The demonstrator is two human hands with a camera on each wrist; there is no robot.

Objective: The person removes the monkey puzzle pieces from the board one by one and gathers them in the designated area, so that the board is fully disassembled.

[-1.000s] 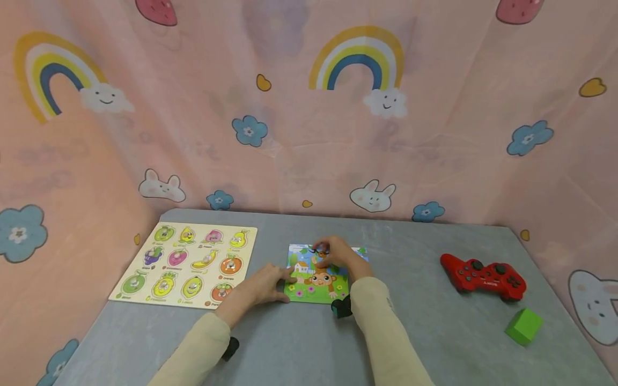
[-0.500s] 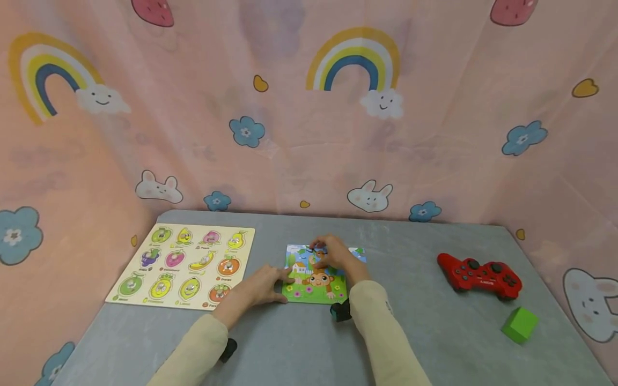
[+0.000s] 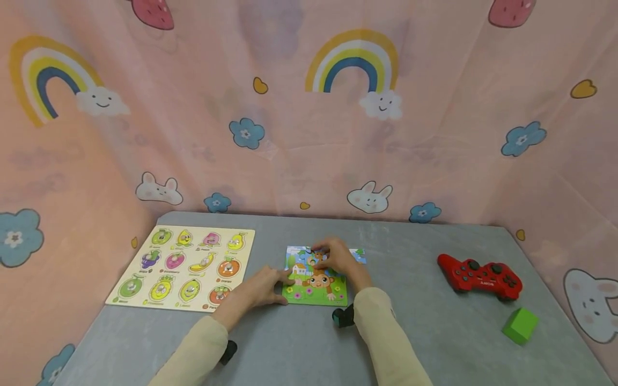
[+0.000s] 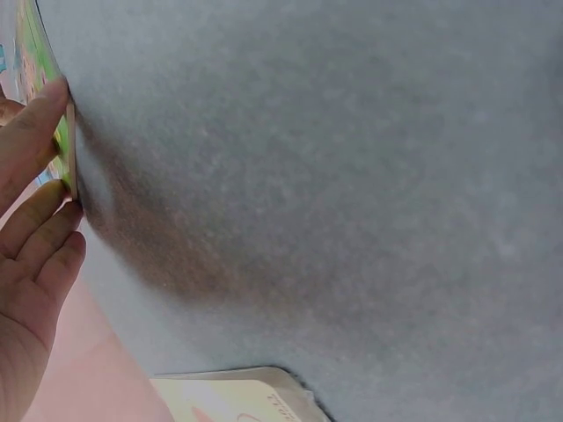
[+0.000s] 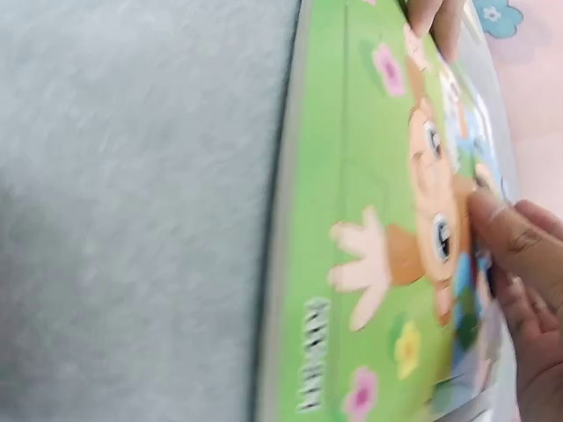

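A jigsaw puzzle (image 3: 314, 295) with a monkey on green grass lies flat at the middle of the table. At its lower left, my left hand (image 3: 263, 287) holds the edge; in the left wrist view the thumb and fingertips (image 4: 57, 189) meet the rim. My right hand (image 3: 340, 260) is over the puzzle's upper part, thumb and fingers pinching a puzzle piece mostly hidden by them. Seen from the right wrist, the right thumb (image 5: 515, 233) lies beside the monkey's head, and the puzzle's green border (image 5: 308, 193) runs along the near side.
A cream fruit board (image 3: 140, 301) lies to the left, near the left forearm. At the right are a red game controller (image 3: 483, 277) and a green block (image 3: 520, 326) on the grey table (image 3: 289, 348). A pink printed cloth (image 3: 299, 161) hangs behind.
The whole head view shifts slightly. My right hand and wrist shift a little over the puzzle's upper part, while the left hand stays at its edge.
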